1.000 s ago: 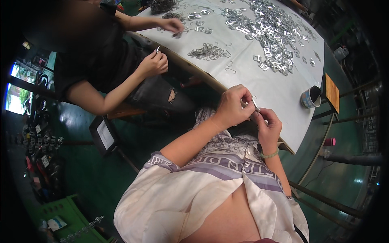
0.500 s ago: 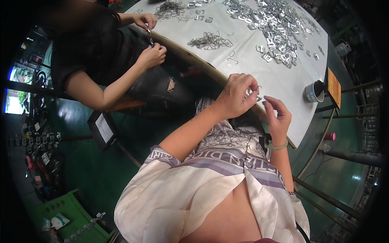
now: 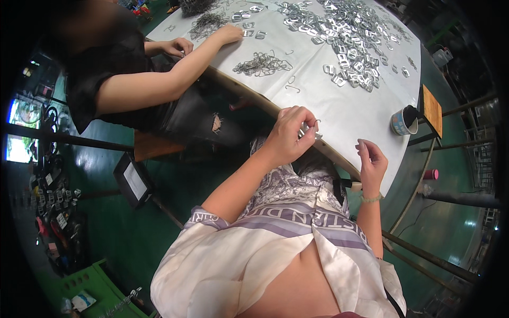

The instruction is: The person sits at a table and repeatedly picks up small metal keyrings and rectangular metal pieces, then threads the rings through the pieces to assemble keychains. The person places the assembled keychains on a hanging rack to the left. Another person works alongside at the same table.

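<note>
Pinching flat silver metal buckle [image 3: 304, 129] and thin curved wire hook [image 3: 318, 121] in left hand [image 3: 289, 133], with loosely open, seemingly empty right hand [image 3: 374, 161] now drawn farther off to its right, leaving both pieces held one-handed.

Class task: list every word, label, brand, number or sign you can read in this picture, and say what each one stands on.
Shirt: large capital letters run along its purple-striped part, legible in places, but not copied out here.
Tub on the table: printing too small to read.
White sheet in a dark frame: any marks too small to read.
Pale tags at far left: too small and blurred to read.
</note>
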Available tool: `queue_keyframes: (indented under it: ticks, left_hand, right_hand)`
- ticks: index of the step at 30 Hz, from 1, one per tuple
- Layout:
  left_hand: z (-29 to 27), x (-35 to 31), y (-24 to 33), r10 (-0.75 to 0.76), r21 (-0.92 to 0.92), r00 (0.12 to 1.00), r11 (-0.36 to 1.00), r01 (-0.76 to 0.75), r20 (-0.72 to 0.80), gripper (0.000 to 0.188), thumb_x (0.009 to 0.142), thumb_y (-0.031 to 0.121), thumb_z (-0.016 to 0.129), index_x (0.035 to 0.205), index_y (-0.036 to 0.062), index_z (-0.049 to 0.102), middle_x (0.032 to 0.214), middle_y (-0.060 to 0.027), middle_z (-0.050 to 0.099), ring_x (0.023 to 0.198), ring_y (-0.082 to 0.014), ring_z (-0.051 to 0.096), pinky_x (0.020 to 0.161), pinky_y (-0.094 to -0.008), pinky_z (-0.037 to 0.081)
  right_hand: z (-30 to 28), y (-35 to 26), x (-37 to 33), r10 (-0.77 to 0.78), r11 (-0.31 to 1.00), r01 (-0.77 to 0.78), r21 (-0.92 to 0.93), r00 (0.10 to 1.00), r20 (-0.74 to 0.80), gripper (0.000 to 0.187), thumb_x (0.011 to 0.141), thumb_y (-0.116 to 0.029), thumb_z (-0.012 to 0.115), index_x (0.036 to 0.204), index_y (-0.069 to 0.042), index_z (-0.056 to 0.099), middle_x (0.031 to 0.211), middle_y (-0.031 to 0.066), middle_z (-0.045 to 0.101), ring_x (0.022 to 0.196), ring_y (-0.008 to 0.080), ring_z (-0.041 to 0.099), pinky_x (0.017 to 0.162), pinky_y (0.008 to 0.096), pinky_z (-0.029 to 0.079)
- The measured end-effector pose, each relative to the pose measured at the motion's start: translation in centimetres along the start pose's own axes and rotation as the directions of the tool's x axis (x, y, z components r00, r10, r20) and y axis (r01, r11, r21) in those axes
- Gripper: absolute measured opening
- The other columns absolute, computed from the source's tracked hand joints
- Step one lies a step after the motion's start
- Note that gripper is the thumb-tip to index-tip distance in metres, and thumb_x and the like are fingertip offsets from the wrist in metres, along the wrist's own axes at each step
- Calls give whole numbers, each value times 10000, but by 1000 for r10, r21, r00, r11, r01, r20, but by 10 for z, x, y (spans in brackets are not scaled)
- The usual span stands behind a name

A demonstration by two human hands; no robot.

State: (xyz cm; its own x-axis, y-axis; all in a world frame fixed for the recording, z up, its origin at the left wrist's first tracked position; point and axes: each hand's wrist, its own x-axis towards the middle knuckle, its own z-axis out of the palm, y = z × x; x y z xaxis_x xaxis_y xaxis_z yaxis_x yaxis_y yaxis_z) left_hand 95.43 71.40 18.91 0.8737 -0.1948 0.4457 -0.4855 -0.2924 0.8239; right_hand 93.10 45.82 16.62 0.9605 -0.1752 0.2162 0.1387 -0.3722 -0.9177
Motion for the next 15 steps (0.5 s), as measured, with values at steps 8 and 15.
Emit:
queue_keyframes:
  ticks: [8, 15]
  left_hand:
    - [4, -8, 5, -12, -1, 998, 1000, 12, 56, 91, 814, 137, 581, 891, 89, 585, 853, -36, 578, 910, -224, 514, 899, -347, 367]
    - [16, -19, 4, 15, -6, 993, 1000, -15, 121, 84, 799, 118, 573, 874, 84, 555, 826, -22, 548, 850, -214, 533, 897, -360, 356]
  right_hand:
    - [-6, 45, 76, 26, 993, -30, -118, 999, -39, 222, 861, -161, 673, 982, 25, 694, 825, 113, 701, 738, 149, 646, 693, 277, 502]
    - [-6, 104, 209, -153, 761, 138, -634, 988, 32, 331, 841, -61, 627, 1172, -63, 637, 1073, 146, 646, 911, 260, 641, 797, 332, 500]
